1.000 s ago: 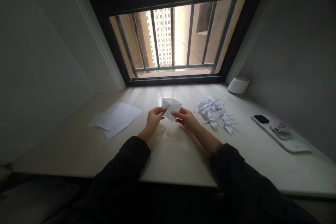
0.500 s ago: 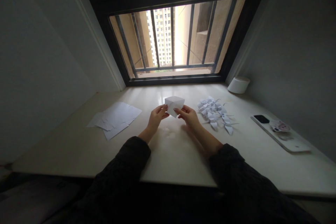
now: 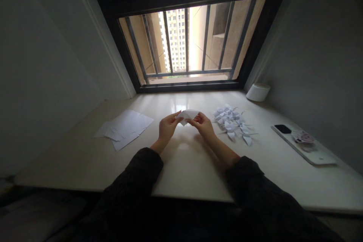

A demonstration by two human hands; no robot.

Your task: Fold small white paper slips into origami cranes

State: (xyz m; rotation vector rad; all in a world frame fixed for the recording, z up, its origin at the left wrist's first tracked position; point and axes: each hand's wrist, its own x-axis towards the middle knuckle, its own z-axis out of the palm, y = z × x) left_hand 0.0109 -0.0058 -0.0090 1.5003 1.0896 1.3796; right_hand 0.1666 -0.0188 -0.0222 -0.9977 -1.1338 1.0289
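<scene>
Left hand (image 3: 167, 126): I see its fingers pinching the near-left side of a folded white paper (image 3: 188, 114).
Right hand (image 3: 205, 125): I see it gripping the same paper's right side.
Folded white paper: between both hands, over the pale counter (image 3: 187, 166); whether it touches, I can't tell.
Loose sheets (image 3: 133, 128): overlapping, left of the hands.
Small folded pieces (image 3: 229, 126): clustered near the right hand.

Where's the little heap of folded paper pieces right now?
In the head view, the heap lies on the pale surface, between the right hand on its left and the phone on its right.
</scene>
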